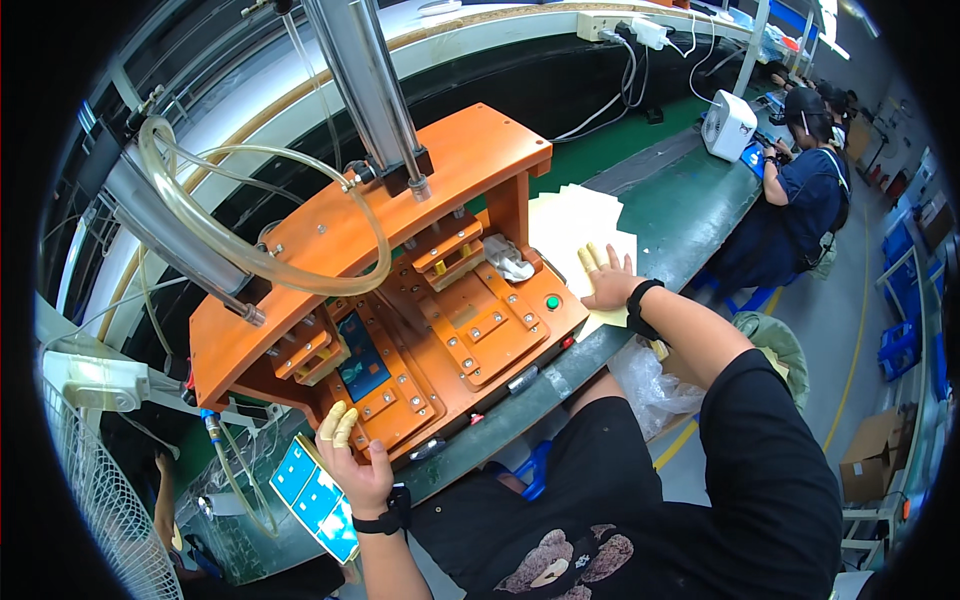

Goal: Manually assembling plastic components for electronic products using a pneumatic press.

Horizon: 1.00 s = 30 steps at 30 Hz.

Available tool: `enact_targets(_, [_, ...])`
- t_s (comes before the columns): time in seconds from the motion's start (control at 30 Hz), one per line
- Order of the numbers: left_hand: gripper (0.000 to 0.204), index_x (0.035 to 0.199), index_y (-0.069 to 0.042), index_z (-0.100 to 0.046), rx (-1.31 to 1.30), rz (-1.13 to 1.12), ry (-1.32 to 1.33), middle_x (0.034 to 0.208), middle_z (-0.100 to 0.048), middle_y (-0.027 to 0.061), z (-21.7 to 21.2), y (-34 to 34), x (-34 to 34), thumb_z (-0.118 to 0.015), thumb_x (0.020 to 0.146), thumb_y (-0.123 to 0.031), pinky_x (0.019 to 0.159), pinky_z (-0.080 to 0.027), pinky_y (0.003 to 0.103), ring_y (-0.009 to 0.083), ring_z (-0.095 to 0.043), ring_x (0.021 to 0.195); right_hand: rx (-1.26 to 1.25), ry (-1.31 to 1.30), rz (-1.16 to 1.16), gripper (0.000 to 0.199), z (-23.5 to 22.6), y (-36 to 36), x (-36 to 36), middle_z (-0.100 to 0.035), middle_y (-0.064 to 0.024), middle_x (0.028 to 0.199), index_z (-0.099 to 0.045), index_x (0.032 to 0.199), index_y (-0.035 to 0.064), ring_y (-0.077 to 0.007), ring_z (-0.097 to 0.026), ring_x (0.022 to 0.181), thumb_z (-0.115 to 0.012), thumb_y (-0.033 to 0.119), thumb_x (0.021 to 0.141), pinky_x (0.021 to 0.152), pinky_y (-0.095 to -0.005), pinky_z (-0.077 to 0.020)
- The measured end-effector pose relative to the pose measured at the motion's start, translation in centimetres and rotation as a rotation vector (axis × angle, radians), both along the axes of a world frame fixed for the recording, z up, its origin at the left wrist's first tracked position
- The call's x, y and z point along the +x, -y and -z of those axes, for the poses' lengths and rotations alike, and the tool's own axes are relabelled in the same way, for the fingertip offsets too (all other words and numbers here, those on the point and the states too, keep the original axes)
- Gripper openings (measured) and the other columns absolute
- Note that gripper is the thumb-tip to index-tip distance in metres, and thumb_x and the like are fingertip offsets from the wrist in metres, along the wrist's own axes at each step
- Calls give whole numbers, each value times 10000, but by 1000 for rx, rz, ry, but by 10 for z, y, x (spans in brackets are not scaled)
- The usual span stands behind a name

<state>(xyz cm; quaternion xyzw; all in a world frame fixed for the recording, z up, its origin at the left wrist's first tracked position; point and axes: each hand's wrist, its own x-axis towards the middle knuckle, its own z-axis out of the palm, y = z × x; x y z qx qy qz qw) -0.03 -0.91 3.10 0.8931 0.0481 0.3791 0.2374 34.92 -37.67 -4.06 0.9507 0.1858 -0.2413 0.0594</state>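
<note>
An orange press (400,240) with metal cylinders stands on the bench in front of me. My left hand (352,462) is at its front left corner, fingers stretched and thumb apart, with pale covers on some fingertips. A blue sheet piece (362,358) lies in the press's left fixture, under the left clamp block. Beside my left wrist rests a blue panel with white borders (312,492); part of it is hidden by the hand. My right hand (607,285) lies with spread fingers on pale yellow sheets (588,222), right of the press. Its fingertips wear pale covers too.
A green button (552,302) sits on the press's right front. Clear hoses (250,255) loop over its left side. Crumpled white material (508,258) lies inside the right end. A plastic bag (655,385) is below the bench edge. Another person (800,190) works farther along the bench.
</note>
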Motion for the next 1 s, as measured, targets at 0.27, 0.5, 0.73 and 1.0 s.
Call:
enact_targets(0.27, [409,1187,7,-592,8,25,10,1284,-568,185,5,-2,0,-606,859,-237,1040,-375,465,377,-500,1195,90,57,-64,1028,22,-2,-7,-139,-248,1605,-51,1575,80,-471,89,1478,-510,651,854,1142,-676,-8])
enact_targets(0.5, [400,1187,1,-593,3,-9,40,1298,-565,170,5,-2,-1,-604,857,-225,1061,-347,466,370,-466,1223,108,67,-48,989,18,-16,3,-127,-212,1619,-1,1581,128,-464,67,1484,-528,575,874,1145,-673,-20])
enact_targets(0.73, [388,1213,-15,-592,98,-29,-4,1311,-549,165,0,0,-1,-574,928,-278,1018,-381,423,328,-484,1210,30,26,-18,1010,5,-33,22,-148,-206,1617,-41,1583,129,-449,55,1491,-534,621,852,1141,-678,-21])
enact_targets(1.0, [392,1208,-16,-596,94,-53,-18,1308,-555,158,3,-1,0,-576,933,-295,1005,-389,403,324,-485,1209,111,70,29,1127,5,-33,40,-116,-187,1627,-109,1576,91,-451,37,1489,-494,797,786,1143,-675,-30])
